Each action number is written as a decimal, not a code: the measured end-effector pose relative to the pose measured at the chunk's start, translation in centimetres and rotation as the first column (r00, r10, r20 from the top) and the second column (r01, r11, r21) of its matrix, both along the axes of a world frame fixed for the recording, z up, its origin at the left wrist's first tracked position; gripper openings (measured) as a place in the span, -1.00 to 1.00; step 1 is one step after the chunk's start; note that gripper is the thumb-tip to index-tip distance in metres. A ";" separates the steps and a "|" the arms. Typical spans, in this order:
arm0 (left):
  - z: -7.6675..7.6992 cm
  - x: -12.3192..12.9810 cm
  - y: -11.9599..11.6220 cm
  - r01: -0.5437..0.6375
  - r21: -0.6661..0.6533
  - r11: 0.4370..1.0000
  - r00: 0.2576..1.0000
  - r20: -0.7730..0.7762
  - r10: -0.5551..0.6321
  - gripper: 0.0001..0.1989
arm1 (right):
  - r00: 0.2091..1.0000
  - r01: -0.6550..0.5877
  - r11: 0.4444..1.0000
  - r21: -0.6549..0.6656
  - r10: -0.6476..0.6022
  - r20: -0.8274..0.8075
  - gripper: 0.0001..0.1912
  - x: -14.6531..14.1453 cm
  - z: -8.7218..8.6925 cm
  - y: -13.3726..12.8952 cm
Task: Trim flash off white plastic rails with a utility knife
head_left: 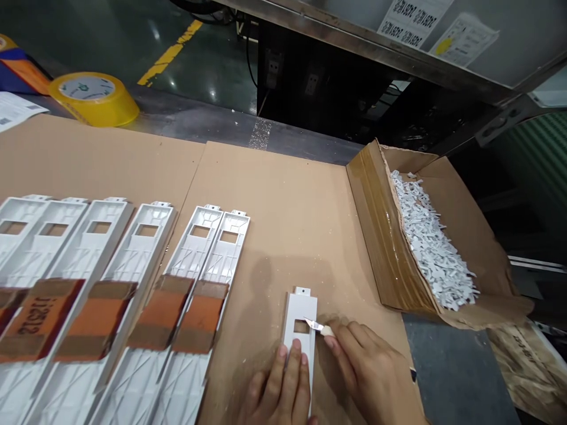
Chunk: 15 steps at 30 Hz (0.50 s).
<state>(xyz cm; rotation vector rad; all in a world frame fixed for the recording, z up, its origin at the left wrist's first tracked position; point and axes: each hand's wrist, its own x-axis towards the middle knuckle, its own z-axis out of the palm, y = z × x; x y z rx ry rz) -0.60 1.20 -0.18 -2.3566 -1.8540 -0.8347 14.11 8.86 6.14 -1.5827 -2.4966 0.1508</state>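
A long white plastic part with a rectangular cutout lies on the cardboard in front of me. My left hand rests on its lower portion, fingers stretched flat and pressing on the surface. In my right hand is a craft knife, pinched between thumb and fingers. Its blade tip reaches the right edge of the cutout; whether it touches the plastic I cannot tell. The lower end of the part is hidden under my left hand.
Several similar white parts lie at left, with orange-brown pieces across them. A cardboard box at right holds small white plastic scraps. Yellow tape sits at the back left. A metal machine edge overhangs the rear.
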 end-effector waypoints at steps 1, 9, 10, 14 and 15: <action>0.0 0.0 0.0 -0.002 -0.002 1.000 1.000 0.003 0.002 -0.57 | 1.000 0.001 1.000 -0.001 -0.001 0.008 -0.64 0.0 0.0 0.0; 0.0 0.2 0.0 -0.022 -0.009 1.000 1.000 0.003 0.022 -0.58 | 0.993 -0.026 1.000 -0.017 0.027 0.117 -0.56 0.3 -0.1 0.5; 0.0 0.2 0.0 -0.023 -0.010 1.000 1.000 0.004 0.023 -0.58 | 0.989 -0.034 0.999 -0.032 0.038 0.146 -0.56 0.4 0.0 0.7; 0.0 0.3 -0.2 -0.024 -0.033 0.999 1.000 -0.004 0.024 -0.58 | 0.963 -0.076 0.984 -0.160 0.114 0.245 -0.76 0.7 0.6 2.0; 0.0 0.3 -0.3 -0.025 -0.039 0.999 1.000 -0.012 0.024 -0.58 | 0.955 -0.086 0.977 -0.195 0.136 0.263 -0.84 0.7 0.8 2.5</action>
